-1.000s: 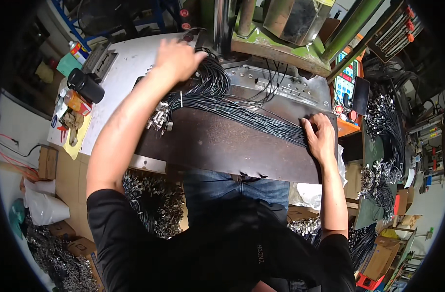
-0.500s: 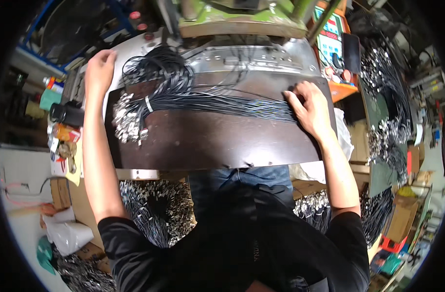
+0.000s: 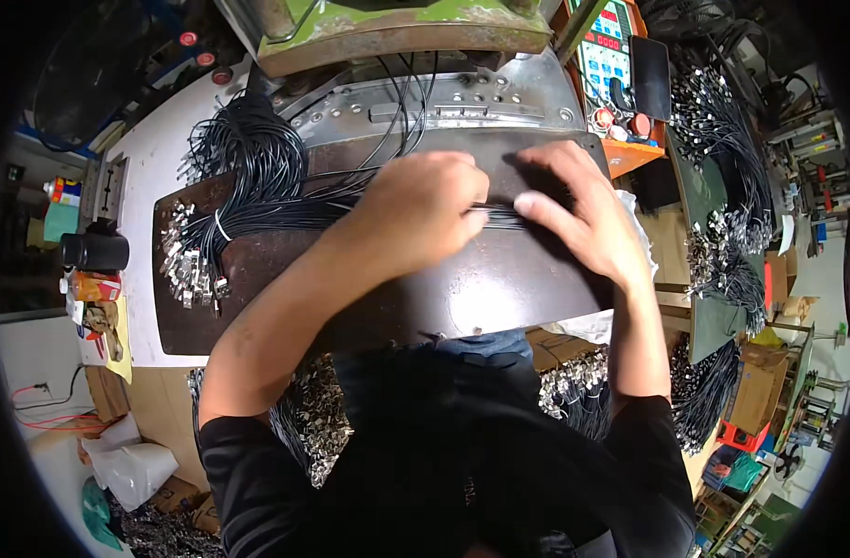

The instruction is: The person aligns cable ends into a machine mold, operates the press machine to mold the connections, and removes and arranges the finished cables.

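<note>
A bundle of black cables (image 3: 285,214) lies across the dark brown board (image 3: 388,307). Metal connectors (image 3: 192,260) fan out at its left end, and a white tie (image 3: 222,225) circles it near them. My left hand (image 3: 425,205) is over the bundle's right part, fingers curled, with cables showing between thumb and fingertips; its palm side is hidden. Close to its right, my right hand (image 3: 583,205) has thumb and fingers apart, the thumb at the cables' right end. Loose cables (image 3: 401,112) run from the bundle up toward the machine.
Behind the board stands a green press-like machine (image 3: 406,33) with a metal bed (image 3: 350,107). A coiled cable heap (image 3: 248,139) sits at back left. A control panel (image 3: 606,65) is at back right. More cables hang at right (image 3: 736,167); a black bottle (image 3: 95,251) stands left.
My left hand has moved right from beyond the board's left edge onto the cable bundle. My right hand's fingers have spread. The view has shifted slightly.
</note>
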